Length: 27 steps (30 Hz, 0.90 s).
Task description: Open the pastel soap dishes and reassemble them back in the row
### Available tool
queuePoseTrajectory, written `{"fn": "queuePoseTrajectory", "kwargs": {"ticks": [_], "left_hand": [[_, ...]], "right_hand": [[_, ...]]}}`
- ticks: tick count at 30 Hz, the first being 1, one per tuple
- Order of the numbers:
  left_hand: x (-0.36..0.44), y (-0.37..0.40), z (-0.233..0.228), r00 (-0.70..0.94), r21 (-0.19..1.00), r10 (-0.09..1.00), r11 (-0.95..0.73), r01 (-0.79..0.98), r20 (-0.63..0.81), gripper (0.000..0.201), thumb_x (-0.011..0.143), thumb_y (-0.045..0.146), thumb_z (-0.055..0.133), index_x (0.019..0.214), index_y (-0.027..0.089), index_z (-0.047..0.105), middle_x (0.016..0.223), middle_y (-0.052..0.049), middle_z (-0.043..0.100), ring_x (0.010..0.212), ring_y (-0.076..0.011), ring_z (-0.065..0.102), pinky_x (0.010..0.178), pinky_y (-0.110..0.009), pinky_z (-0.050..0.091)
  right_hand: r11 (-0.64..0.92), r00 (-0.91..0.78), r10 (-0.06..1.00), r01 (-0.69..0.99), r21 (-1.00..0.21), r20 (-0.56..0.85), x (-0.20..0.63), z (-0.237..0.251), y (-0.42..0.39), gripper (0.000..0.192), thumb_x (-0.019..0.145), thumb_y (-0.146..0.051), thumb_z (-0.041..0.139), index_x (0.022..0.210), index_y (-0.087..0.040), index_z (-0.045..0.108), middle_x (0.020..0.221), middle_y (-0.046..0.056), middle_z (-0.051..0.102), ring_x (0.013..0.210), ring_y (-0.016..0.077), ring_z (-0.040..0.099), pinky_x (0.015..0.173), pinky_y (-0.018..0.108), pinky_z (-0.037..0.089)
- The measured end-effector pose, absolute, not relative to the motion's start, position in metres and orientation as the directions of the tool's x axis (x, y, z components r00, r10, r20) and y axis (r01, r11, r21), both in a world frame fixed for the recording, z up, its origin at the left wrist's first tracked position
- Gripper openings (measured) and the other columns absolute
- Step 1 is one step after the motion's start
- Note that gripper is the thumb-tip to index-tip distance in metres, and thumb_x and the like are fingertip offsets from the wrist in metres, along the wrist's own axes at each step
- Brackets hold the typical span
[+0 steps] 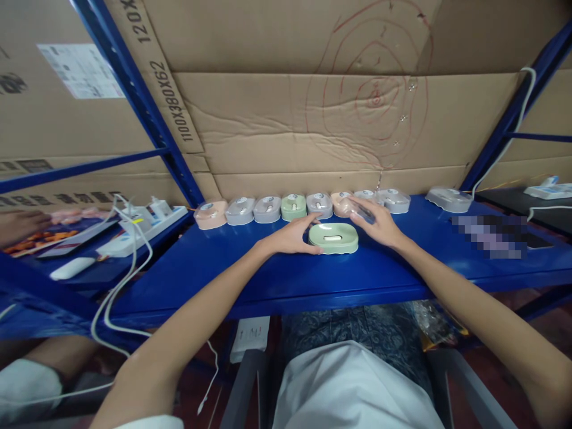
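A light green oval case point(334, 245) with a small white piece in its centre rests on the blue table. My left hand point(292, 235) curves around its left end, thumb at the near side and fingers at the far side. Just beyond its right end, my right hand point(379, 223) is closed on a see-through piece that looks like a clear plastic cover point(363, 213). Its outline is partly hidden by the fingers. Behind both hands stands a row of similar lidded cases, among them a pink case point(211, 214), a grey case point(240, 211) and another green case point(294, 207).
Another clear-lidded case point(449, 199) sits far right, near a phone-like dark object point(527, 232). Cardboard point(277, 125) walls the back between blue posts. At left are white cables point(134, 262), a power strip point(143, 229) and another person's hand point(22, 226).
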<state>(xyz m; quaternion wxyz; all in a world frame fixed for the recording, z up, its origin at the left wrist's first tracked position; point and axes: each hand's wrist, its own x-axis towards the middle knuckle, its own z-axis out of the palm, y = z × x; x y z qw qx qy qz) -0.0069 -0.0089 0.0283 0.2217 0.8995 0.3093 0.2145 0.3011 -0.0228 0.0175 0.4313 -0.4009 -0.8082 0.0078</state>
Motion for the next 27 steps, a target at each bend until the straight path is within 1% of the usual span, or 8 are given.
{"fn": "queuePoseTrajectory", "kwargs": {"ticks": [4,6,9,13,18,23,27], "left_hand": [[0.001,-0.006,0.017,0.701,0.609,0.653,-0.689,0.393,0.287,0.122,0.073,0.058,0.094,0.171,0.021,0.030,0.158,-0.021,0.058,0.145,-0.0408,0.058,0.122,-0.060,0.044],[0.004,-0.006,0.013,0.696,0.635,0.647,-0.687,0.353,0.312,0.124,0.073,0.056,0.095,0.171,0.020,0.028,0.160,-0.023,0.056,0.147,-0.0405,0.056,0.122,-0.060,0.044],[0.007,-0.007,0.009,0.692,0.656,0.629,-0.694,0.297,0.353,0.125,0.073,0.053,0.096,0.171,0.019,0.027,0.160,-0.024,0.055,0.149,-0.0398,0.055,0.124,-0.061,0.042],[0.012,-0.009,0.007,0.698,0.706,0.613,-0.674,0.217,0.370,0.124,0.074,0.049,0.097,0.171,0.023,0.024,0.162,-0.022,0.054,0.149,-0.0392,0.056,0.126,-0.062,0.041],[0.016,-0.009,0.002,0.682,0.770,0.637,-0.615,0.169,0.359,0.129,0.071,0.045,0.100,0.173,0.025,0.023,0.170,-0.024,0.044,0.154,-0.0421,0.050,0.127,-0.066,0.038],[0.017,-0.004,-0.004,0.676,0.820,0.653,-0.558,0.127,0.340,0.132,0.069,0.041,0.102,0.173,0.022,0.024,0.163,-0.027,0.051,0.151,-0.0453,0.053,0.125,-0.070,0.040],[0.017,-0.001,-0.008,0.682,0.837,0.648,-0.539,0.095,0.340,0.132,0.068,0.037,0.103,0.173,0.024,0.024,0.166,-0.027,0.048,0.153,-0.0466,0.050,0.126,-0.072,0.037]], "right_hand": [[0.761,-0.474,0.551,0.622,-0.181,0.687,0.288,0.021,-0.039,0.064,0.101,-0.060,0.067,0.157,-0.030,0.061,0.146,0.014,0.066,0.136,0.0369,0.061,0.118,0.062,0.049],[0.780,-0.532,0.528,0.612,-0.130,0.662,0.282,0.020,-0.044,0.065,0.100,-0.060,0.068,0.157,-0.030,0.062,0.146,0.015,0.063,0.138,0.0378,0.059,0.118,0.061,0.049],[0.783,-0.577,0.518,0.617,-0.078,0.632,0.276,0.019,-0.046,0.066,0.098,-0.060,0.069,0.158,-0.033,0.061,0.149,0.014,0.061,0.140,0.0390,0.057,0.119,0.062,0.047],[0.791,-0.602,0.493,0.611,-0.036,0.628,0.274,0.019,-0.043,0.063,0.097,-0.062,0.069,0.154,-0.033,0.065,0.145,0.013,0.063,0.138,0.0390,0.058,0.119,0.063,0.046],[0.796,-0.629,0.496,0.604,-0.024,0.599,0.271,0.020,-0.041,0.062,0.098,-0.061,0.069,0.152,-0.030,0.067,0.141,0.015,0.066,0.134,0.0380,0.060,0.118,0.060,0.047],[0.802,-0.641,0.478,0.598,0.001,0.600,0.270,0.016,-0.037,0.064,0.097,-0.063,0.070,0.151,-0.028,0.069,0.139,0.015,0.068,0.130,0.0369,0.064,0.114,0.058,0.051],[0.814,-0.647,0.457,0.581,0.006,0.610,0.271,0.012,-0.033,0.064,0.097,-0.063,0.070,0.150,-0.027,0.069,0.136,0.016,0.069,0.128,0.0369,0.066,0.111,0.059,0.053]]}}
